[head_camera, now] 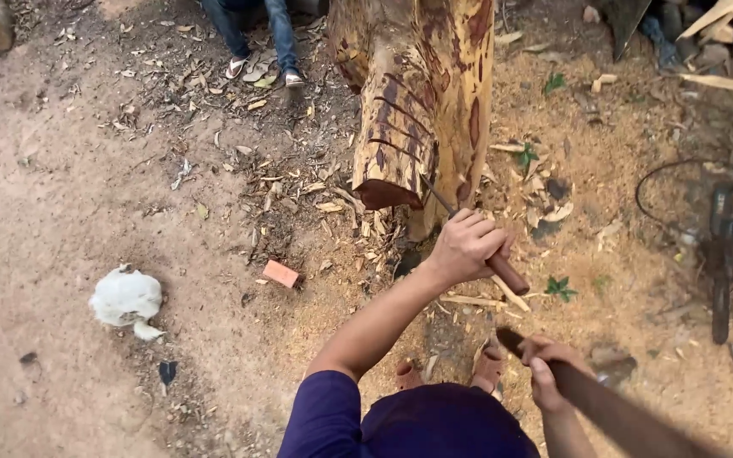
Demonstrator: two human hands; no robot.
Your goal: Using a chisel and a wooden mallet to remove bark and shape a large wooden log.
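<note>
A tall carved wooden figure [422, 102] of pale and reddish wood stands on the dirt ahead of me. My left hand [466, 246] grips a chisel [502, 270] with a dark wooden handle; its thin blade points up at the lower edge of the carving. My right hand [549, 366] is closed around a long brown wooden mallet handle [612, 411] that runs off toward the lower right. My sandalled feet [451, 371] show below, among wood chips.
A white chicken [127, 298] sits on the dirt at left, a small reddish block [281, 273] near it. Another person's legs in jeans [256, 38] stand at the top. A power tool with a cable [727, 242] lies at right. Wood chips litter the ground.
</note>
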